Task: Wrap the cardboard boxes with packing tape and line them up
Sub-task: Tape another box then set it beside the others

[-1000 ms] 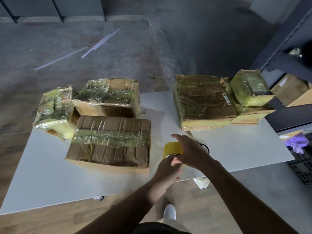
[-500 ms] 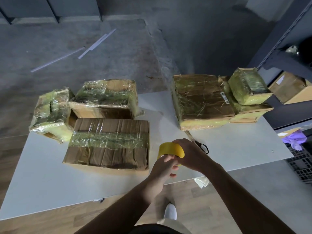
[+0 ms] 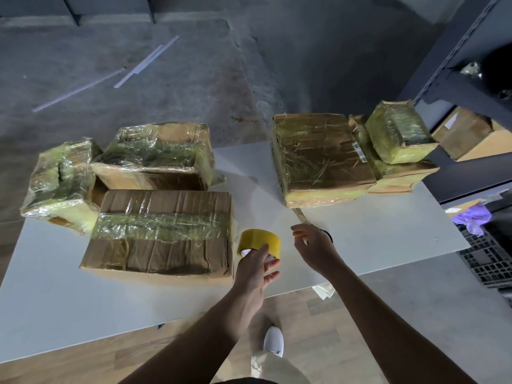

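A yellow packing tape roll point(image 3: 259, 241) hangs tilted just above the white table point(image 3: 374, 234), and my left hand point(image 3: 253, 268) pinches its near edge. My right hand point(image 3: 314, 245) hovers a little to the right of the roll, fingers relaxed and holding nothing. Three tape-wrapped cardboard boxes sit on the left: a large flat box point(image 3: 163, 231) in front, a box point(image 3: 155, 156) behind it, and a small box point(image 3: 59, 184) at the far left. At the right lie a wide box point(image 3: 321, 159), a box point(image 3: 399, 174) beside it, and a small box point(image 3: 399, 131) stacked on top.
Scissors point(image 3: 302, 217) lie on the table, partly hidden behind my right hand. A dark shelf at the right holds a cardboard box point(image 3: 471, 137). A purple cloth point(image 3: 473, 217) and a black crate point(image 3: 490, 259) sit beside the table. My shoe point(image 3: 274, 342) is below the table's front edge.
My right hand has let go of the tape roll and moved to the right. The left hand keeps hold of the roll, which has tilted.
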`<state>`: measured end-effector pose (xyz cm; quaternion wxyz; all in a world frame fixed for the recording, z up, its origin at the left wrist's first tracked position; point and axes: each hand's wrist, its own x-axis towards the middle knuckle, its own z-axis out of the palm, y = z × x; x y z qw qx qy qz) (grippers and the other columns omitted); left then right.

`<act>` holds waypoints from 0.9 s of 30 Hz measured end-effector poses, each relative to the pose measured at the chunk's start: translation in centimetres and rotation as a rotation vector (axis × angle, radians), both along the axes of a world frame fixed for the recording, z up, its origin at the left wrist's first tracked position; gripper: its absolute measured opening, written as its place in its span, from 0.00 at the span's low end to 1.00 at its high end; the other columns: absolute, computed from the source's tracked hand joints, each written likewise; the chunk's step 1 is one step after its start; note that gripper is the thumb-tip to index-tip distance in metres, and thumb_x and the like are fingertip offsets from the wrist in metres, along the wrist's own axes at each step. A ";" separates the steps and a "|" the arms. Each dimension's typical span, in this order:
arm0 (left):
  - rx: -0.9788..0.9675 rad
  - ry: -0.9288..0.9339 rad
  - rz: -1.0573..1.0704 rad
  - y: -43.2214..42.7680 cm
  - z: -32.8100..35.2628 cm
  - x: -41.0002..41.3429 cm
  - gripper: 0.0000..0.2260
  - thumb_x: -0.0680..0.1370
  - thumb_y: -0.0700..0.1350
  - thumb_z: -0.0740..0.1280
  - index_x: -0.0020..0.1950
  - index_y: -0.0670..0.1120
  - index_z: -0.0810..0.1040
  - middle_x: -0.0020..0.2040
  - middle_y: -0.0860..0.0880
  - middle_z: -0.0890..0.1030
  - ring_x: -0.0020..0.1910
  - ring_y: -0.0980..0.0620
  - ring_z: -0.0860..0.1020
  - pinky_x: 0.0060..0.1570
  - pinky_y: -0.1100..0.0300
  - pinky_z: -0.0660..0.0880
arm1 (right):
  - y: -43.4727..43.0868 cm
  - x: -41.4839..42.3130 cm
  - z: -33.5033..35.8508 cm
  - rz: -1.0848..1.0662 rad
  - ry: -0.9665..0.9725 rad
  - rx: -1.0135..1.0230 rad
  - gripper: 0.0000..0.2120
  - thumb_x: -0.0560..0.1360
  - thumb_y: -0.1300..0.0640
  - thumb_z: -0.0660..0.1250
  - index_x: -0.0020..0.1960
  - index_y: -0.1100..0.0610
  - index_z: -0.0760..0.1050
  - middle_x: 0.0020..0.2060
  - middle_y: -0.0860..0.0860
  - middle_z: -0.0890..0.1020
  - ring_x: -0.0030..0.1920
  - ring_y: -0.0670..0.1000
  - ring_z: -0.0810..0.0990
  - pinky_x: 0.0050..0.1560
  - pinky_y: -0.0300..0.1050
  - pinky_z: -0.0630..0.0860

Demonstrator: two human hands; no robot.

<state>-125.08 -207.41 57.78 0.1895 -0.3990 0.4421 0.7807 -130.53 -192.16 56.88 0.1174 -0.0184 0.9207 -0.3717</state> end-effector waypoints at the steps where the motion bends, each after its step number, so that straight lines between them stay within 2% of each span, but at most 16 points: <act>1: -0.001 0.001 -0.001 0.0 -0.1 0.0 0.12 0.80 0.47 0.64 0.61 0.44 0.72 0.56 0.45 0.79 0.47 0.51 0.81 0.38 0.55 0.76 | 0.2 -0.1 -0.2 -0.019 -0.005 0.012 0.14 0.77 0.63 0.62 0.61 0.58 0.77 0.56 0.53 0.81 0.51 0.44 0.77 0.48 0.23 0.68; 5: 0.005 0.017 -0.001 0.0 -0.4 0.2 0.12 0.80 0.47 0.64 0.62 0.44 0.71 0.57 0.45 0.79 0.48 0.50 0.81 0.39 0.55 0.76 | 1.0 -0.4 -1.1 -0.083 0.051 0.201 0.13 0.79 0.61 0.62 0.62 0.61 0.77 0.57 0.57 0.80 0.56 0.54 0.78 0.59 0.46 0.76; 7: 0.000 0.022 0.000 0.1 -0.5 0.3 0.12 0.80 0.47 0.64 0.62 0.43 0.71 0.56 0.45 0.79 0.49 0.50 0.81 0.39 0.55 0.76 | 1.5 -0.5 -1.8 -0.094 0.045 0.321 0.15 0.80 0.60 0.60 0.64 0.61 0.75 0.58 0.59 0.78 0.57 0.57 0.76 0.60 0.50 0.76; 12: -0.021 0.041 0.004 0.3 -0.2 0.5 0.08 0.81 0.46 0.64 0.57 0.44 0.73 0.53 0.45 0.80 0.48 0.50 0.82 0.40 0.54 0.76 | 2.3 -0.7 -3.6 -0.101 -0.090 0.473 0.14 0.82 0.57 0.57 0.65 0.62 0.70 0.59 0.59 0.73 0.61 0.58 0.73 0.59 0.48 0.73; 17: -0.023 0.057 -0.003 0.5 0.1 0.6 0.05 0.80 0.46 0.64 0.53 0.46 0.74 0.51 0.46 0.81 0.49 0.49 0.82 0.41 0.54 0.76 | 1.8 -1.1 -4.2 -0.122 -0.080 0.602 0.16 0.83 0.51 0.56 0.63 0.61 0.70 0.57 0.56 0.72 0.58 0.54 0.75 0.55 0.46 0.74; 23: -0.009 0.065 -0.018 0.5 0.3 0.9 0.06 0.79 0.45 0.66 0.54 0.45 0.75 0.45 0.49 0.82 0.43 0.51 0.83 0.39 0.55 0.76 | 1.6 -1.9 -4.5 -0.198 -0.120 0.603 0.17 0.80 0.50 0.62 0.62 0.60 0.73 0.56 0.58 0.75 0.59 0.57 0.73 0.55 0.50 0.73; 27: -0.001 0.057 -0.019 0.4 0.4 1.0 0.07 0.79 0.46 0.66 0.55 0.45 0.76 0.46 0.48 0.82 0.43 0.50 0.83 0.40 0.54 0.76 | 1.2 -2.1 -4.0 -0.134 -0.107 0.664 0.16 0.79 0.50 0.63 0.63 0.58 0.70 0.56 0.56 0.78 0.59 0.56 0.75 0.55 0.49 0.74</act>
